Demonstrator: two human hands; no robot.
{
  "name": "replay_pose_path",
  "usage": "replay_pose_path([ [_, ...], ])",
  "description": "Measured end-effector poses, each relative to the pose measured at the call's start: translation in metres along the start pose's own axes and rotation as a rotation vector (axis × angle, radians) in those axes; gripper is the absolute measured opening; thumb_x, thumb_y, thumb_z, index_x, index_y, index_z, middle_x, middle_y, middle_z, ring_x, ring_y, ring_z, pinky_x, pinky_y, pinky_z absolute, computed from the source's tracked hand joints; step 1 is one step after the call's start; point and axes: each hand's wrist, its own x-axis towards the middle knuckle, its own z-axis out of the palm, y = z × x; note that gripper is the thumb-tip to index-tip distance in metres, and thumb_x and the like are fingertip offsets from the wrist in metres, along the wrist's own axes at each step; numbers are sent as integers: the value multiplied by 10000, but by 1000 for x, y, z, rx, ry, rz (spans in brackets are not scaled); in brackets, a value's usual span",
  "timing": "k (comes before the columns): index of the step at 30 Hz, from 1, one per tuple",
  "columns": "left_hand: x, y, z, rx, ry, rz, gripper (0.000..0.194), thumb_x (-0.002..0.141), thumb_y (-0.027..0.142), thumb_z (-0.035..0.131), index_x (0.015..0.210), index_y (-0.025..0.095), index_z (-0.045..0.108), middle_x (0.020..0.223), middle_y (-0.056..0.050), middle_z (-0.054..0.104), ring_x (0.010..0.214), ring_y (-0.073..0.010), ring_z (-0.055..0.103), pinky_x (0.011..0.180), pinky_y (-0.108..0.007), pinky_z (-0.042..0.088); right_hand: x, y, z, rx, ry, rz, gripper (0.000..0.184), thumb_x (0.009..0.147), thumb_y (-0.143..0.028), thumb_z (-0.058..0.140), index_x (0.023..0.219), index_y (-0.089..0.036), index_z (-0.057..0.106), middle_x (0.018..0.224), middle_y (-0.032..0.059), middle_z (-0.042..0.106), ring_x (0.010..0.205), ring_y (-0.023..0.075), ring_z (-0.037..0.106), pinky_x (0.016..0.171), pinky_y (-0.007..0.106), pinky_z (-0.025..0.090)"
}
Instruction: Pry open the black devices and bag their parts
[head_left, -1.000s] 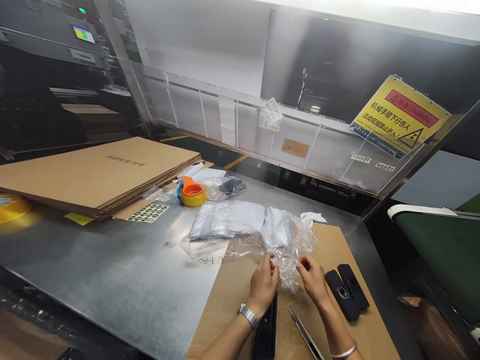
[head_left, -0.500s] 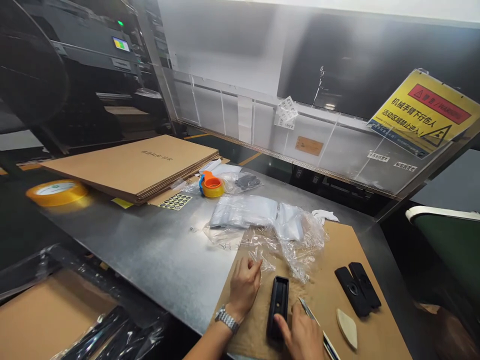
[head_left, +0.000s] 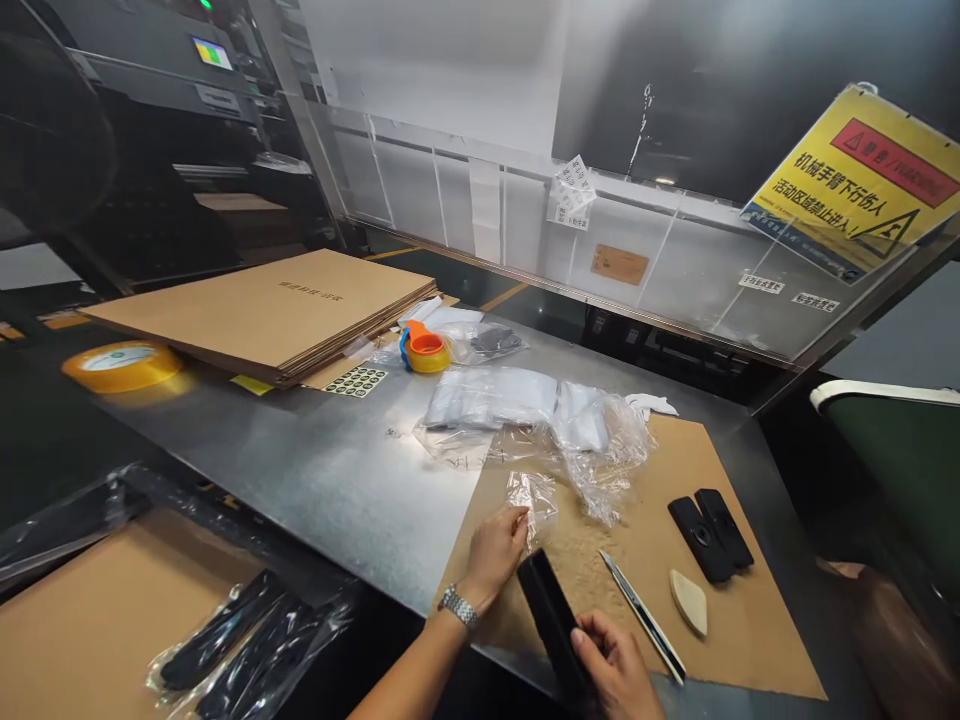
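My left hand (head_left: 494, 549) pinches the corner of a small clear plastic bag (head_left: 532, 495) that lies on the brown cardboard sheet (head_left: 675, 500). My right hand (head_left: 616, 665) grips a long black bar-shaped part (head_left: 553, 622) near the table's front edge and holds it tilted up off the cardboard. A watch sits on my left wrist. A heap of clear bags (head_left: 592, 450) lies just beyond the small bag.
A utility knife (head_left: 642, 628), a cream wedge (head_left: 688, 601) and two black parts (head_left: 709, 533) lie right of my hands. Flat cartons (head_left: 262, 310), a sticker sheet (head_left: 358, 381), an orange tape dispenser (head_left: 425, 351) and yellow tape roll (head_left: 122, 364) lie left. Bagged black parts (head_left: 247, 640) rest below.
My right hand left the bag heap, took the black part and lifted it off the cardboard. My left hand drew one small bag out of the heap toward me.
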Motion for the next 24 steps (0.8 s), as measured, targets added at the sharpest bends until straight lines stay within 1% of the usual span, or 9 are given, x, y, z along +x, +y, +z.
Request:
replay_pose_path([
  [3,-2,-3,-3,-99,-98,24,264,819,225,468,957,172,686,855,-57,717,752,-171,639,701,-260,468,3,1,12,90,-8,51,555,800,-694,324,706,-177,503,552,-29,478,434,96,475,396,189,388],
  [7,-12,-6,-11,-161,-184,88,275,819,249,471,983,186,683,933,-50,722,827,-177,651,746,-262,489,9,9,14,76,100,89,583,807,-713,249,705,-190,485,477,-53,430,312,89,388,288,185,280],
  [9,-19,-4,-13,-147,-192,111,276,825,237,463,1005,192,669,961,-48,716,857,-176,649,766,-266,494,9,11,13,23,170,68,555,825,-684,262,685,-198,491,476,-33,458,357,117,450,335,202,326],
  [12,-32,7,-9,-87,-164,137,298,851,197,414,1057,189,630,1014,-64,694,921,-185,633,818,-294,486,6,7,15,-91,260,-1,474,840,-612,343,711,-204,547,569,34,570,536,182,576,505,250,413],
  [15,-44,19,-3,-4,-137,178,327,862,152,370,1094,167,600,985,-100,680,916,-224,622,810,-353,486,6,2,18,-188,305,-79,424,841,-565,367,758,-215,590,680,75,637,658,229,621,594,282,422],
  [17,-50,24,-2,47,-145,220,325,853,128,375,1078,166,607,902,-102,681,848,-242,626,749,-370,498,10,0,16,-225,311,-111,390,852,-528,373,767,-218,593,698,67,654,651,219,630,590,271,424],
  [20,-56,29,-4,99,-161,277,326,840,105,394,1088,158,598,856,-105,670,801,-255,619,698,-378,499,21,-2,11,-257,333,-99,368,900,-438,315,803,-192,571,538,19,612,470,177,588,460,237,394],
  [22,-59,34,-8,118,-168,309,322,848,116,388,1103,144,583,854,-115,664,799,-261,611,683,-379,493,28,-8,10,-289,357,-87,341,909,-381,295,905,-158,554,454,-10,566,400,174,555,407,234,364],
  [24,-61,41,-12,119,-191,351,286,859,148,388,1046,159,604,818,-102,661,766,-252,605,656,-359,484,31,-18,11,-347,361,-97,324,892,-323,324,1062,-125,515,478,-4,591,429,190,579,420,242,359],
])
